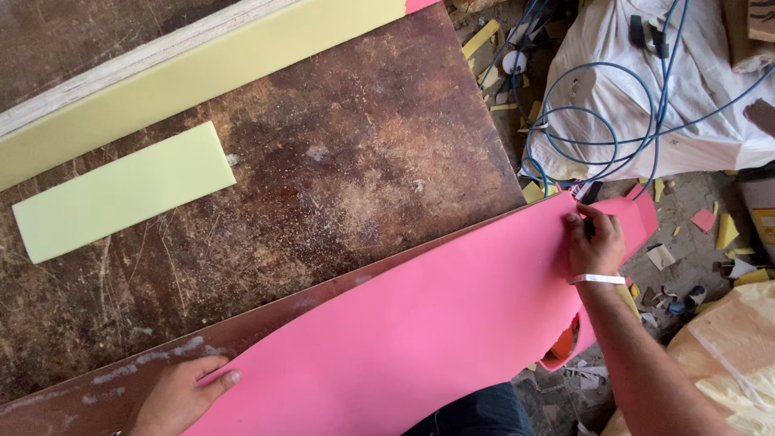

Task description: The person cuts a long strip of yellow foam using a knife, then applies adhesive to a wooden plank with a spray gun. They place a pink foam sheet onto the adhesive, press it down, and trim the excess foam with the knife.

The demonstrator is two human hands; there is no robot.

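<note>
So you've got that big pink foam sheet (pixel 420 339) laid slantwise over the near edge of the worn brown worktable (pixel 339 178), its right end hanging past the table's corner over the floor. Your left hand (pixel 182 396) lies flat at the sheet's lower left edge, fingers loosely spread, pressing rather than gripping, with fingertips touching the pink edge and the thin brown board (pixel 266 319) that runs under it. Your right hand (pixel 596 242) is up at the far right end, fingers closed together and pinching the sheet's top edge; there's a white band (pixel 598 279) on that wrist. Something dark seems to sit under those fingers, but I can't tell what it is.

Up on the table, well apart from the pink sheet, a pale green foam rectangle (pixel 125 192) lies flat, and behind it a long pale green foam strip (pixel 194 81) runs along a light wooden plank (pixel 121 64).

Off the table's right side, a blue cable (pixel 597 141) loops over a bulky white sack (pixel 646 89). Lower right, there's a yellowish bundle wrapped in clear plastic (pixel 726 363). The floor is littered with yellow and pink foam scraps (pixel 718 230). A box with a yellow label shows at the right edge (pixel 763 222), too cut off to describe further.
</note>
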